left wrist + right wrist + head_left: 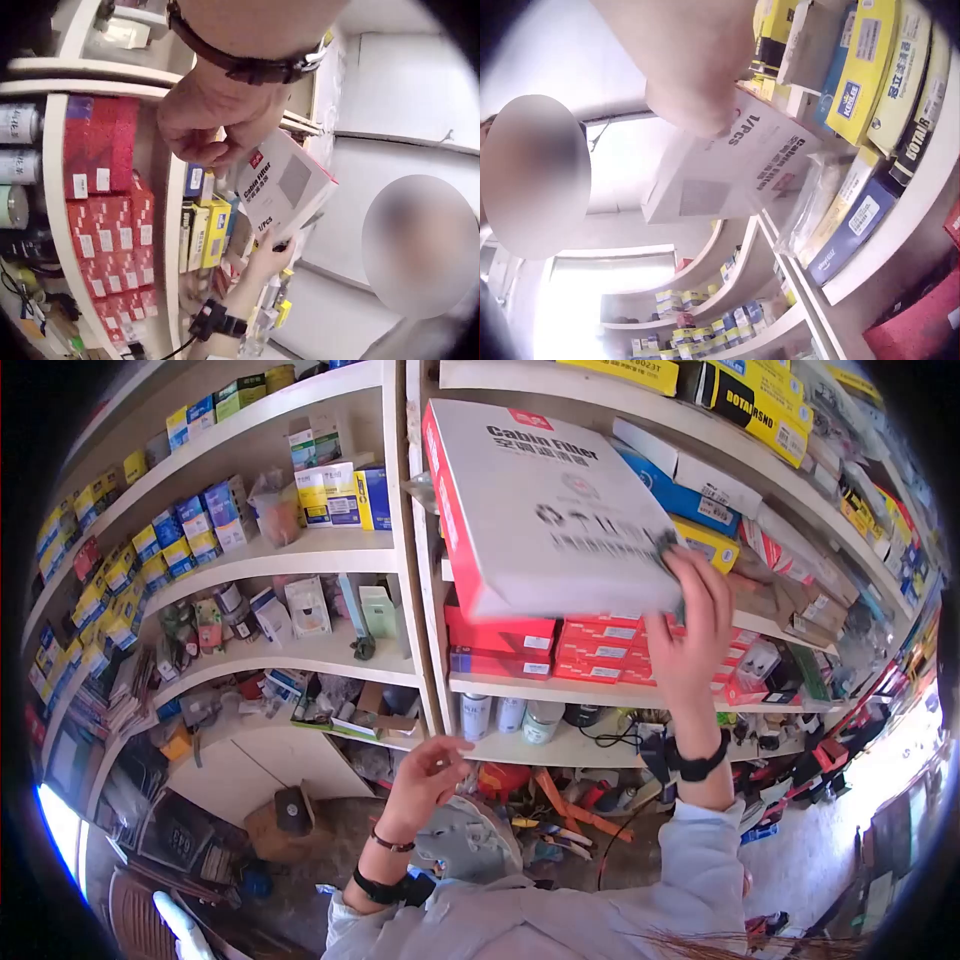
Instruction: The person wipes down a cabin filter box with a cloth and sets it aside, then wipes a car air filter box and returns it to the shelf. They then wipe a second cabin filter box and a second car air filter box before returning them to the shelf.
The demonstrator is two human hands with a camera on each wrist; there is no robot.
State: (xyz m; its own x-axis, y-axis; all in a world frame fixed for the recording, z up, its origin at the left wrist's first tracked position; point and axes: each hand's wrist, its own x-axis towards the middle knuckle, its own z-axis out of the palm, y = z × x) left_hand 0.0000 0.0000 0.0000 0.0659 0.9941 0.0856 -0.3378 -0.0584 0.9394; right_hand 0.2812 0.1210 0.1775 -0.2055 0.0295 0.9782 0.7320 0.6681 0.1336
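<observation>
A white, red-edged Cabin Filter box (pixel 560 510) is held up in front of the shelves, tilted. My right hand (pixel 695 625) grips it by the lower right corner, fingers over the printed face; the thumb side is partly hidden. In the left wrist view the box (pixel 281 187) shows its front, with the right hand (pixel 268 262) at one end. Lower down and to the left, my left hand (pixel 425 785) hangs in the air with loosely bent fingers and nothing in them. The right wrist view has the box (pixel 727 169) beyond the right hand (pixel 697 67).
Behind the box, a shelf carries stacked red boxes (pixel 595 650); spray cans (pixel 476 715) stand one level lower. Yellow and blue boxes (pixel 205 525) line the curved left shelves. Black-and-yellow boxes (pixel 750 405) lie up at the right. Loose items clutter the floor, near a grey bag (pixel 465 840).
</observation>
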